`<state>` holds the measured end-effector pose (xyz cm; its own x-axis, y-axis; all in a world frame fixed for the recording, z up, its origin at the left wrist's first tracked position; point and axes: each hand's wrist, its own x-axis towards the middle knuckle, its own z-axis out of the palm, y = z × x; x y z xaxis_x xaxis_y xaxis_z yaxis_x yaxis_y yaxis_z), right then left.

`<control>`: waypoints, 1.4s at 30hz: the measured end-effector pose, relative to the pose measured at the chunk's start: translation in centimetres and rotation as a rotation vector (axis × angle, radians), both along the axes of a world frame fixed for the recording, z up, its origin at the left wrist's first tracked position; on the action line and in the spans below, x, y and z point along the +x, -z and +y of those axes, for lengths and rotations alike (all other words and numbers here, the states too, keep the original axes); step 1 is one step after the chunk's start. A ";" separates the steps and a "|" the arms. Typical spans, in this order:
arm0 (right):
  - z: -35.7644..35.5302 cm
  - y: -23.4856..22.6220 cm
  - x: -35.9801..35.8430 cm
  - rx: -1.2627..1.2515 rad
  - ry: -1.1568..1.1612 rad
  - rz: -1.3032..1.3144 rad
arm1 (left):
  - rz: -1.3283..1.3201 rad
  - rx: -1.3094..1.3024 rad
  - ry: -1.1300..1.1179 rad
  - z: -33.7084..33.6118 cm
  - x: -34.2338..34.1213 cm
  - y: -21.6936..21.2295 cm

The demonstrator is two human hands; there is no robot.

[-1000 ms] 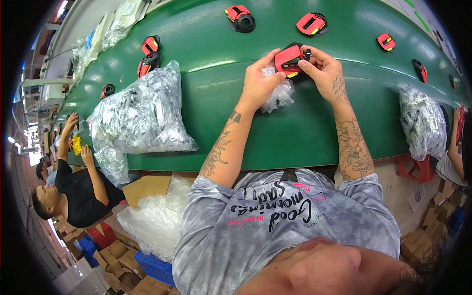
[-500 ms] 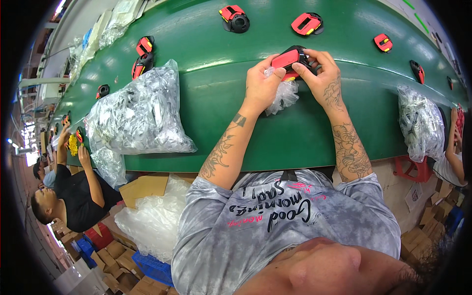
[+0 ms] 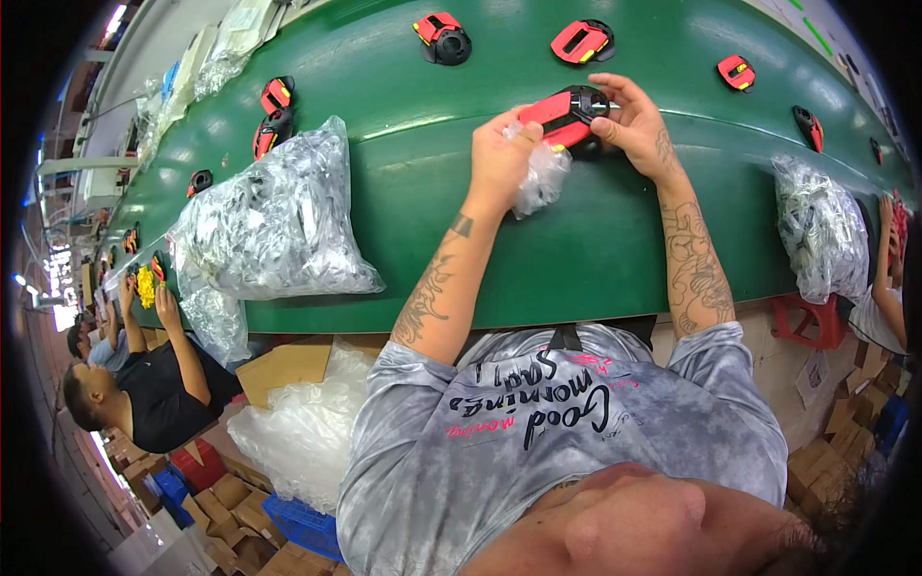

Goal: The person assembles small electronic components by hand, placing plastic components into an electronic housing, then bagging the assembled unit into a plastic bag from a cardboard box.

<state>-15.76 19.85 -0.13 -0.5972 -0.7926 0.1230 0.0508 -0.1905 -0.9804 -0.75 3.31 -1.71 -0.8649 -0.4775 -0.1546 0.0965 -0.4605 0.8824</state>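
Observation:
Over the green work surface, a red-and-black plastic casing point(image 3: 549, 113) with a small yellow detail is held between both hands. My left hand point(image 3: 499, 161) is closed at its red end, thumb on top. A crumpled clear plastic bag point(image 3: 544, 180) hangs beside that hand's fingers, under the casing; whether the fingers grip it too I cannot tell. My right hand point(image 3: 638, 127) grips the black end, thumb near and fingers curled round the far side. The casing's underside is hidden.
Several similar red-and-black casings point(image 3: 583, 42) lie along the green surface point(image 3: 423, 182). A large clear bag of small clear pieces point(image 3: 279, 216) sits left, another full bag point(image 3: 819, 230) right. Co-workers are at both sides, one in a black shirt point(image 3: 168, 398). Cartons and a blue crate point(image 3: 300, 523) stand below.
The casing has tilted and turned, showing more of its black end. My right hand has shifted slightly right. The casings lying on the green surface have slid a little left.

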 end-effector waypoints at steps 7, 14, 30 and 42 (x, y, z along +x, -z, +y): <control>-2.1 1.4 2.4 -0.057 0.206 0.182 | 0.069 -0.163 0.177 -1.8 1.0 -1.5; -0.3 2.7 0.5 -0.096 0.281 -0.526 | 0.060 -0.958 0.066 1.6 2.1 -2.8; -0.8 2.8 0.1 0.295 0.326 0.226 | -0.901 -1.577 -0.433 -9.5 10.5 -12.4; -1.2 -0.4 2.4 0.486 0.234 0.633 | -1.500 -1.590 -0.426 -20.7 17.5 -12.5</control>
